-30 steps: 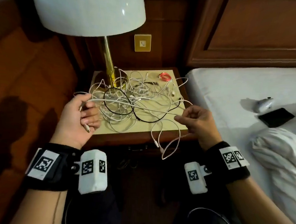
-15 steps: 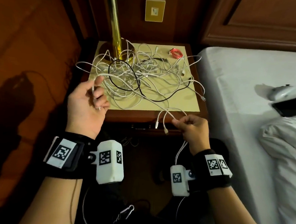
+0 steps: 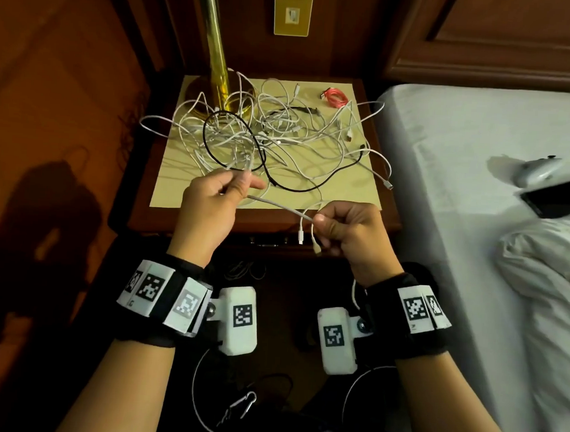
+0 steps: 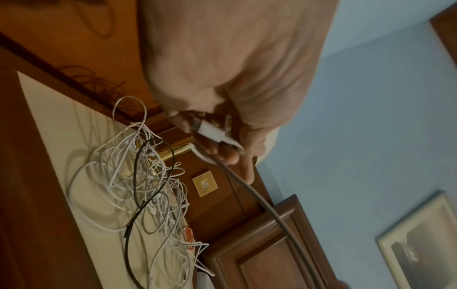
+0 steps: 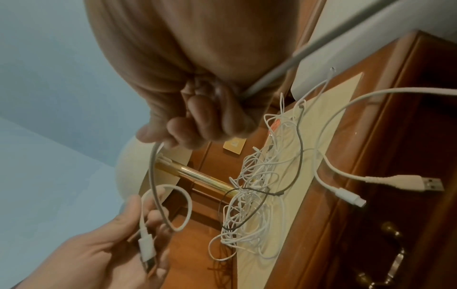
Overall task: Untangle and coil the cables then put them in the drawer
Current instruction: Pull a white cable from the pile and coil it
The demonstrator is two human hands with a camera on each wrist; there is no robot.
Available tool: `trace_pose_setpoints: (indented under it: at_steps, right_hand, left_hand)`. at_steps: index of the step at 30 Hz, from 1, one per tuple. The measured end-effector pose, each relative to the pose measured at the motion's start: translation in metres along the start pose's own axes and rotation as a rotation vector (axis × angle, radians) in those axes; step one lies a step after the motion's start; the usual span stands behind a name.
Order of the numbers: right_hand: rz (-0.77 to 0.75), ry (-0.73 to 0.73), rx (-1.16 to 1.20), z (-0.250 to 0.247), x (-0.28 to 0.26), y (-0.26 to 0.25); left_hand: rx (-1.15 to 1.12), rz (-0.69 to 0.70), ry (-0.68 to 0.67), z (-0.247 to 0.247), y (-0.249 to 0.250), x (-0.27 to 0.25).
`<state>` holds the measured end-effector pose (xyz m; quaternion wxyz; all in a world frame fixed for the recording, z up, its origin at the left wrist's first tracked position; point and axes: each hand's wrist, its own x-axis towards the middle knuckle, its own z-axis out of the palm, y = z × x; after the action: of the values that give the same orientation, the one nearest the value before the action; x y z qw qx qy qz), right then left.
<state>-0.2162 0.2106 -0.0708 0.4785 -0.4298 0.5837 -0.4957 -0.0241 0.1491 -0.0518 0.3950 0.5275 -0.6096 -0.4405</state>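
- Holding one white cable between us: our left hand pinches its plug end, our right hand grips it nearer the middle.
- Our tangle lies on the nightstand behind.

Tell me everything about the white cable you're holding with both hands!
The white cable is thin, smooth and rubbery-looking. It stretches between the left hand, which holds a white plug end, and the right hand, which pinches it. Two plug ends dangle below the right hand, over the nightstand's front edge.
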Motion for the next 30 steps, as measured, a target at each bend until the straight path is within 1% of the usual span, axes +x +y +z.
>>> trace_pose_setpoints:
  at_steps: [3,8,10,12,14,16,19,21,25,28,30]
  right_hand:
    - [-0.023,-0.014,0.092,0.000,-0.001,-0.001]
    - [-0.123,-0.039,0.265,-0.002,0.004,-0.009]
    - [-0.117,-0.009,0.298,-0.002,0.008,-0.012]
    - [-0.077,0.051,0.325,-0.002,0.011,-0.013]
    - [-0.050,0.098,0.343,-0.003,0.014,-0.012]
    - [-0.035,0.125,0.350,-0.002,0.014,-0.012]
    - [-0.027,0.167,0.401,-0.004,0.014,-0.010]
    - [-0.028,0.187,0.426,-0.007,0.015,-0.009]
    - [0.004,0.159,0.397,-0.010,0.009,0.001]
    - [0.039,0.113,0.372,-0.013,0.003,0.011]
    - [0.039,0.084,0.374,-0.017,0.000,0.014]
  left_hand:
    - [-0.044,0.009,-0.076,0.003,0.003,-0.001]
    - [-0.181,-0.100,-0.152,0.012,0.001,-0.006]
    - [-0.286,-0.144,-0.221,0.016,0.001,-0.010]
    - [-0.451,-0.221,-0.285,0.019,0.003,-0.016]
    - [-0.556,-0.299,-0.282,0.023,0.005,-0.018]
    - [-0.582,-0.345,-0.252,0.026,0.003,-0.018]
    - [-0.565,-0.383,-0.235,0.026,0.000,-0.015]
    - [-0.572,-0.381,-0.238,0.024,-0.002,-0.015]
    - [-0.706,-0.378,-0.223,0.019,0.000,-0.014]
    - [-0.819,-0.411,-0.238,0.018,0.003,-0.012]
    - [-0.835,-0.462,-0.241,0.018,0.005,-0.012]
